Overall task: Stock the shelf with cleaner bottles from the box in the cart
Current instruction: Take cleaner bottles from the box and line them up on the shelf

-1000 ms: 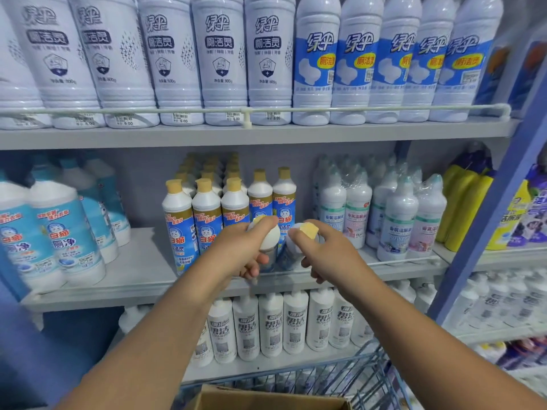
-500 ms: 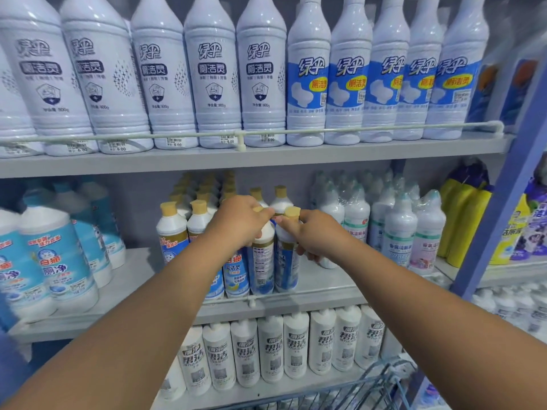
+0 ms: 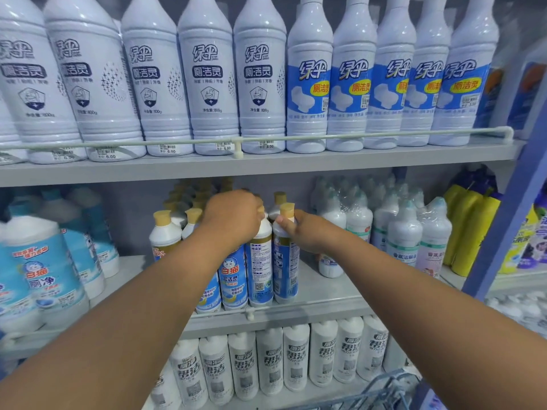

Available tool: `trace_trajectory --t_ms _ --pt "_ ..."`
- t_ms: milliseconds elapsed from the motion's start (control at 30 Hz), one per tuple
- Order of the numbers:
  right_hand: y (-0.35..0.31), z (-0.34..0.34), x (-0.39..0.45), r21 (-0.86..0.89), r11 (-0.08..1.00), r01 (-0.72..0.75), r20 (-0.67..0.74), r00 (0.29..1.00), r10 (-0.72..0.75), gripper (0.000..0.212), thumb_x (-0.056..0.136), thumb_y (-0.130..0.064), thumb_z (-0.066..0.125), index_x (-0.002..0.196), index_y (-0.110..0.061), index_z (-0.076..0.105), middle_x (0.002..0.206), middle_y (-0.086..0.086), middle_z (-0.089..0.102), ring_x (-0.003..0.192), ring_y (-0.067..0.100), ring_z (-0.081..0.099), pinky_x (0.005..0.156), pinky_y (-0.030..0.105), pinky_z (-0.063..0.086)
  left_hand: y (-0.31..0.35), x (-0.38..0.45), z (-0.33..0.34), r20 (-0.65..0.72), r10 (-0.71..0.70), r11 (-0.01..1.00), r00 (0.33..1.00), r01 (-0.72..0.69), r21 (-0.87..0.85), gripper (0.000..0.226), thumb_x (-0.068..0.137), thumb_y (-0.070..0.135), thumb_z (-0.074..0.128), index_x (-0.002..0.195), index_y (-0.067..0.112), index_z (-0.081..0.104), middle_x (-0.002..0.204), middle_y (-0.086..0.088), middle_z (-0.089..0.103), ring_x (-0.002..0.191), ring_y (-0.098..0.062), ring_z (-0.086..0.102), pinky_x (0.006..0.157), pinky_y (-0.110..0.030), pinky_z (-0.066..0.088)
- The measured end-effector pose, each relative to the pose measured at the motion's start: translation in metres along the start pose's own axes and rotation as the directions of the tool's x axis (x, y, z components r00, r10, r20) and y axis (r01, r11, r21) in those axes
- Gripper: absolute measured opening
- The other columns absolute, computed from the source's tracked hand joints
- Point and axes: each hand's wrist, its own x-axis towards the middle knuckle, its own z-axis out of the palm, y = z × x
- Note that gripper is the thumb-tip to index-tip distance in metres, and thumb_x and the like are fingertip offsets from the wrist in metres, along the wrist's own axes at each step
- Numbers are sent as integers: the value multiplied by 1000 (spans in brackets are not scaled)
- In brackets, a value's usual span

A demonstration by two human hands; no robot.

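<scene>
Both bottles now upright on shelf [image 3: 325, 294], L hand [image 3: 233, 216] & R hand [image 3: 305, 232] grips stay.

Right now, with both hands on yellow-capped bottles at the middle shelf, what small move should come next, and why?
Probably let go and draw back. The left hand and right hand each grip the neck of a yellow-capped bottle, and both bottles look upright on the middle shelf, at the front beside matching ones.

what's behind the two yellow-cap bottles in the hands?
Behind the left hand and right hand, more yellow-cap bottles run back in rows; how far the rows go is hidden.
</scene>
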Motion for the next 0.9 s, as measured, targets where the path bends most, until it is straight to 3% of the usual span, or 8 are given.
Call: trace_trajectory --t_ms 100,200,300,433,533,667,767,900 --pt "3 -5 6 -105 994 3 -24 1000 -6 65 98 -67 35 138 -20 53 132 9 64 115 29 61 85 35 46 -3 4 -5 -34 82 995 996 -80 55 27 97 43 51 113 30 69 105 0 64 99 -23 61 68 -31 43" --pt "1 -17 10 -92 993 74 -227 969 -94 55 96 -54 53 136 -16 56 127 10 64 110 29 63 82 31 47 -14 10 -6 96 92 986 991 -77 -147 32 98 42 52 128 38 61 131 4 61 117 -22 57 90 -37 50" --pt "-8 -28 14 -197 953 230 -177 948 -265 46 97 -29 58 142 -22 54 135 9 58 116 29 60 89 31 48 -19 11 -3 161 52 960 986 -4 -281 36 98 41 56 133 41 59 142 9 55 125 -20 53 98 -36 47" --pt "-12 -33 21 -368 894 256 -84 948 -306 43 98 -10 54 139 -23 59 141 5 57 122 26 56 92 29 44 -17 13 -4 177 34 949 984 23 -313 36 97 38 59 133 38 60 143 9 56 125 -19 55 95 -32 45" --pt "-19 -39 21 -379 893 243 -52 958 -282 34 98 -16 56 130 -20 66 132 5 64 114 27 59 85 29 46 -16 16 -6 193 29 944 981 36 -327 33 95 37 61 128 36 64 138 9 60 120 -19 58 91 -28 44" --pt "-24 -40 18 -430 872 233 -53 958 -282 29 98 -16 53 121 -15 71 121 11 67 106 29 61 89 36 52 -13 16 -2 171 -13 945 985 68 -320 24 93 36 62 115 31 71 120 5 69 104 -21 63 86 -30 50" --pt "-24 -38 18 -436 871 224 -68 958 -280 29 97 -14 53 119 -14 71 115 10 68 98 27 60 75 30 45 -12 17 -1 166 -21 947 986 73 -311 22 92 36 63 110 28 73 112 2 70 97 -23 63 82 -31 51" --pt "-24 -35 17 -449 871 201 -94 958 -270 23 98 -15 51 110 -11 71 108 12 68 90 26 57 70 28 38 -11 19 2 143 -28 960 989 67 -272 22 90 39 64 106 27 73 105 0 70 89 -23 61 74 -28 47"
